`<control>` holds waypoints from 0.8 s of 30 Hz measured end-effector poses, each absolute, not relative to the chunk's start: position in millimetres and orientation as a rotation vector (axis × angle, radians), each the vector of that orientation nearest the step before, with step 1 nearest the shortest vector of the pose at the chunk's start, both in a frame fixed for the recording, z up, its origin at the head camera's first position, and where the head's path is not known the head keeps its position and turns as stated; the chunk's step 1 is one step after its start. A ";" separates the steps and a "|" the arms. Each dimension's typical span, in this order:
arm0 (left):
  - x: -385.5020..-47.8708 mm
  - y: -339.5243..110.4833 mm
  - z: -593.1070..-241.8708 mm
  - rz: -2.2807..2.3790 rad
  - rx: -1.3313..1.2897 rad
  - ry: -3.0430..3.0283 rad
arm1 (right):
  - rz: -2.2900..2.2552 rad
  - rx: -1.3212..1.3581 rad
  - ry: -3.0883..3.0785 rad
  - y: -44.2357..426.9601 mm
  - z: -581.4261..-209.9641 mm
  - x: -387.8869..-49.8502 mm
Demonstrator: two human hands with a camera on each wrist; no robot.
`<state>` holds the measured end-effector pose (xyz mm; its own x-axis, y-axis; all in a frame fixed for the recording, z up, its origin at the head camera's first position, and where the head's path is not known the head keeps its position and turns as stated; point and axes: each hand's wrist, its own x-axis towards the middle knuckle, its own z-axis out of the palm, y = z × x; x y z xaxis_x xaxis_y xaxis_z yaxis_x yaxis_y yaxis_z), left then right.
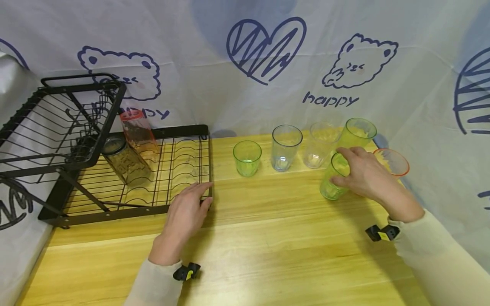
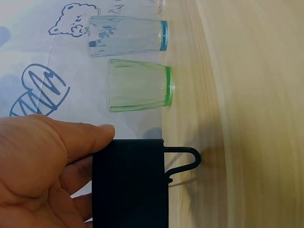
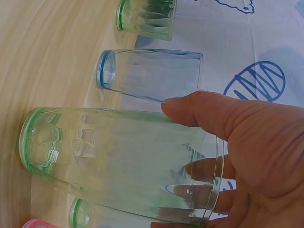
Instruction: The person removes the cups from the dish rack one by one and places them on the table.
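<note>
At the right, my right hand spans a tall green glass near its rim. The thumb lies on one side; the fingers show through the clear wall on the other. That glass is upright, its base on or close to the table. My left hand rests at the front right corner of a black dish rack, fingers fairly straight. In the left wrist view the thumb lies at the edge of the rack, which partly hides the other fingers.
A short green glass, a blue glass, a clear glass, another green glass and a red-rimmed glass stand along the back and right. A red glass and a dark glass stand upside down in the rack.
</note>
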<state>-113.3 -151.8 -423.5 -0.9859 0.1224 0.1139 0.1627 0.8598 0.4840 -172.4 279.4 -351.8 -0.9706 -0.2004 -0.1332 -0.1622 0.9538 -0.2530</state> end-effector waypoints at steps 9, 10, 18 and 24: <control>-114.8 -154.0 -419.8 -0.821 -0.227 -3.002 | -0.372 -0.256 2.941 278.2 -352.0 -172.2; -115.1 -154.2 -419.6 -0.827 -0.226 -3.006 | -0.373 -0.255 2.941 278.3 -352.2 -172.2; -114.9 -156.3 -417.8 -0.861 -0.199 -3.037 | -0.390 -0.259 2.943 278.1 -353.1 -171.9; -114.5 -156.7 -415.7 -0.878 -0.197 -3.039 | -0.381 -0.259 2.950 278.7 -353.8 -171.5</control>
